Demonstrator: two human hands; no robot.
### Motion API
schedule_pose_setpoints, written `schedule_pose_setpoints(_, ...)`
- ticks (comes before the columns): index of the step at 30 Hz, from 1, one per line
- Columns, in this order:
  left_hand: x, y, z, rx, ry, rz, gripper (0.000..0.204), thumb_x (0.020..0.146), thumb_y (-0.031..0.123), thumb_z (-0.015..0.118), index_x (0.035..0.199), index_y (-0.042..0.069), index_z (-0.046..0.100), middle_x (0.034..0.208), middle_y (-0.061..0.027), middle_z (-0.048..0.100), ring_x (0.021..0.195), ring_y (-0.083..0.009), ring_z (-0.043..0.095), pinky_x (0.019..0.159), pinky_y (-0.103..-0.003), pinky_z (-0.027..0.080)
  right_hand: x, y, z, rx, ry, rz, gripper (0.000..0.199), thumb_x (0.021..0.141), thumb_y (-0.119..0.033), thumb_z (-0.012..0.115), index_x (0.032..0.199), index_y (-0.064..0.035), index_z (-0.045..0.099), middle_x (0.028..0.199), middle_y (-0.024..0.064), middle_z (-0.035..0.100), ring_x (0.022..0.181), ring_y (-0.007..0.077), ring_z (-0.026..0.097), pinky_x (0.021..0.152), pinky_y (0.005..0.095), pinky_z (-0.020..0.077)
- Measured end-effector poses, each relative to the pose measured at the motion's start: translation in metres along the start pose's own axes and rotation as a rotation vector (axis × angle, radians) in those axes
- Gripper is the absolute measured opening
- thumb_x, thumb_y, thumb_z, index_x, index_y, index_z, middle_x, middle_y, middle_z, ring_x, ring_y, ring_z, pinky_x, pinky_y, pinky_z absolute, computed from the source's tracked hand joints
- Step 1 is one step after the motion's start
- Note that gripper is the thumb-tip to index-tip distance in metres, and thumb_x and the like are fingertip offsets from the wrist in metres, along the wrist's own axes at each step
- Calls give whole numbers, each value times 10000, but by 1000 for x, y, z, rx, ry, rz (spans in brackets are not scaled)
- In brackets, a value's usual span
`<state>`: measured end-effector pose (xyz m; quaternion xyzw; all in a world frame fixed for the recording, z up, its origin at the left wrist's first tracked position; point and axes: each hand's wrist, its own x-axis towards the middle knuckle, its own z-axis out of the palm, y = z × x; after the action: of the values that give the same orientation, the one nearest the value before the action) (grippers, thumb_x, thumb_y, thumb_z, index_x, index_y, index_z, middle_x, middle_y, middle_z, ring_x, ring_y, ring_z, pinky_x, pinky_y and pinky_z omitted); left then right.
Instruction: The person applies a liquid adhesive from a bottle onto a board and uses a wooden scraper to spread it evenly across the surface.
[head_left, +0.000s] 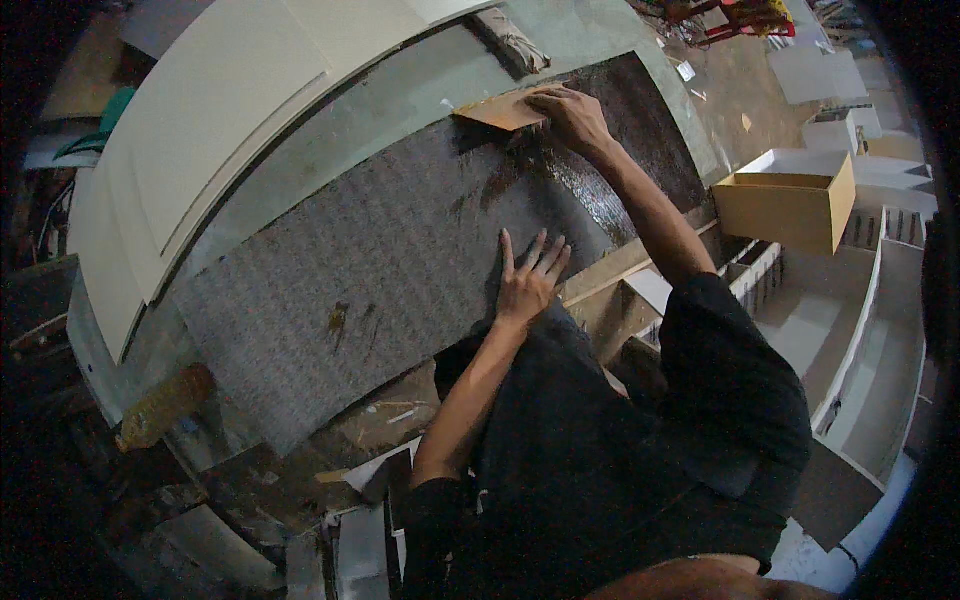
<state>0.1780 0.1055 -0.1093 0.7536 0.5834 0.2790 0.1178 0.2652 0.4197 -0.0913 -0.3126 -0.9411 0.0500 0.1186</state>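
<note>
A long dark grey sheet [380,230] lies across the work table. Its right end [640,130] is darker and shines wet, and brown smears mark the middle and left. My right hand [572,115] grips the edge of a flat tan board [503,108], which rests tilted near the sheet's far edge. The fingers are closed round the board's right side. My left hand [528,280] lies on the sheet's near edge with its fingers spread and nothing in them.
Large cream panels [230,110] are stacked along the far left of the table. A wrapped bundle [512,42] lies at the far edge. A yellowish bottle [165,405] lies at the left corner. To the right stand an open tan box [785,200] and white shelf-like frames [850,320].
</note>
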Motion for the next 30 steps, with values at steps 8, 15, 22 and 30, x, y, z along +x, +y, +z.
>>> schedule_pose_setpoints(8,-4,8,-7,43,-25,-19,550,802,445,703,1270,157,680,1402,5,602,1403,-217,449,1172,-665,213,-59,-7,-16,79,-134,-86,394,885,-160,554,1260,-210,663,1167,106,694,979,315,690,796,434,578)
schedule_pose_setpoints(15,-8,10,-1,115,241,34,465,806,526,717,979,94,710,1000,-50,663,1016,-320,610,1054,-542,455,-155,-9,-51,23,-353,-13,360,832,-166,631,1185,-179,699,1139,126,693,962,334,691,769,439,578)
schedule_pose_setpoints(22,6,10,-16,111,331,-103,1050,569,516,895,1427,108,448,1322,-126,523,1246,-364,503,1079,-635,391,-244,-37,-88,143,-277,-2,414,781,-68,611,1158,-201,716,1134,119,699,956,341,690,789,448,565)
schedule_pose_setpoints(30,11,11,-16,193,169,-152,1231,552,698,806,1544,134,346,1247,-175,661,1290,-363,545,1137,-607,325,-339,-51,-135,140,-344,278,355,787,8,626,1068,-162,761,1081,132,724,956,337,704,827,382,561)
